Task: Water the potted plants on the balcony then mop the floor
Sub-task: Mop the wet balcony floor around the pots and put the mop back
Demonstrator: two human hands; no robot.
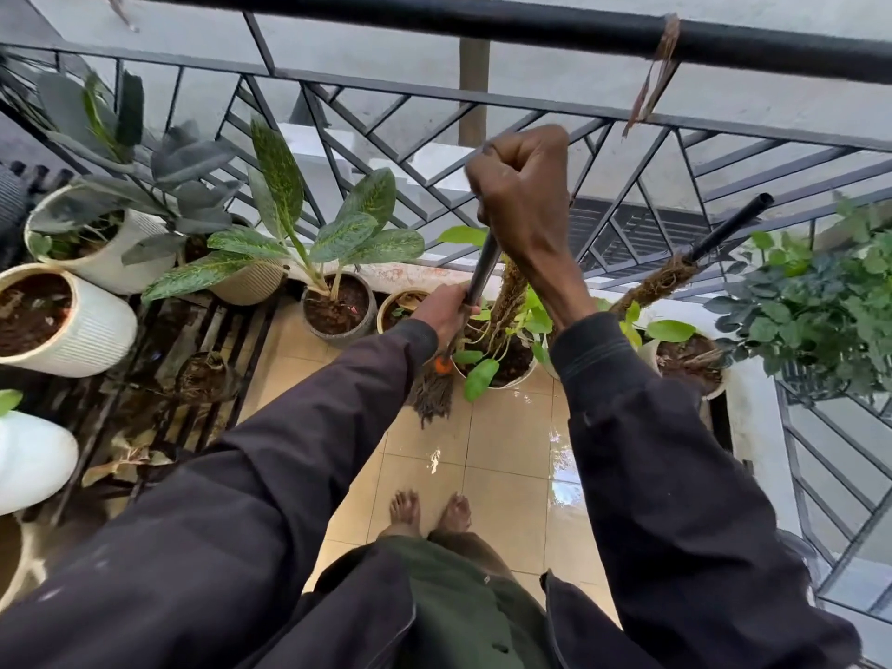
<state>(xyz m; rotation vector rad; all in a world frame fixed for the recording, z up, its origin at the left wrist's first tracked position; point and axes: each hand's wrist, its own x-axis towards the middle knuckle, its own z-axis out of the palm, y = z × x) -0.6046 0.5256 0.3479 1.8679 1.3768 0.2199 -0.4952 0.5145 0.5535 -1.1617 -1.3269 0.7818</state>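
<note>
Beside railing (482,21), pots (94,330) of soil (29,309) — leafy plants (347,234), left grip (446,313), right grip (521,195) clasping mop handle (485,265)

Long dark sleeves, near-black with a purplish cast: left sleeve (270,475) at 8 o'clock, right sleeve (651,451) at 4 o'clock. Both end in ribbed knit cuffs: left cuff (416,336), right cuff (590,344). Pale specks on left sleeve near the 8 o'clock edge. Left hand (446,313) and right hand (523,195) bare. Olive-green garment (458,601) at 6 o'clock. Bare feet (406,511) just above it.
</note>
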